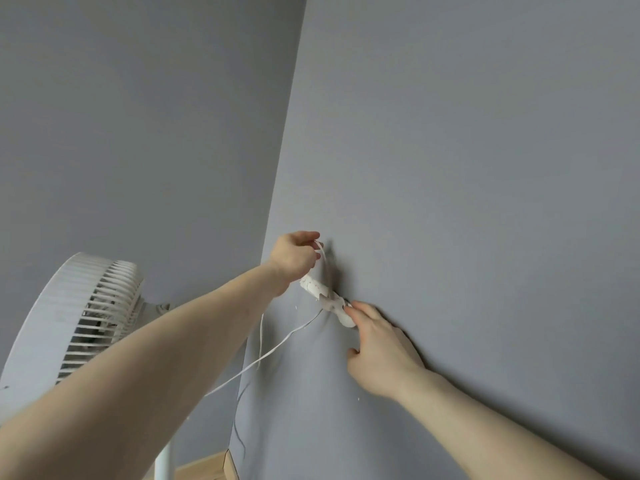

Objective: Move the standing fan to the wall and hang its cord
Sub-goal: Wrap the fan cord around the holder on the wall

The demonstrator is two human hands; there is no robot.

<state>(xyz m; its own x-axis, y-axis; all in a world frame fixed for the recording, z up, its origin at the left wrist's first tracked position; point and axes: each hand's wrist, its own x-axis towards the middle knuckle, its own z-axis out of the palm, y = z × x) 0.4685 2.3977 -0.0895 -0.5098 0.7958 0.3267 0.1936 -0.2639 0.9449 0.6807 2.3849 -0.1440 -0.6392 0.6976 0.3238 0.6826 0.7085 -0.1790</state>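
The white standing fan stands at the lower left, close to the grey wall corner, its pole partly hidden behind my left forearm. A thin white cord runs from below up to a white, paint-flecked hook piece fixed on the grey wall. My left hand pinches the cord just above that piece, holding a loop against the wall. My right hand touches the lower end of the white piece with its fingertips, palm against the wall.
Two grey walls meet at a corner edge running down the middle. A strip of wooden floor and skirting shows at the bottom, beside the fan pole.
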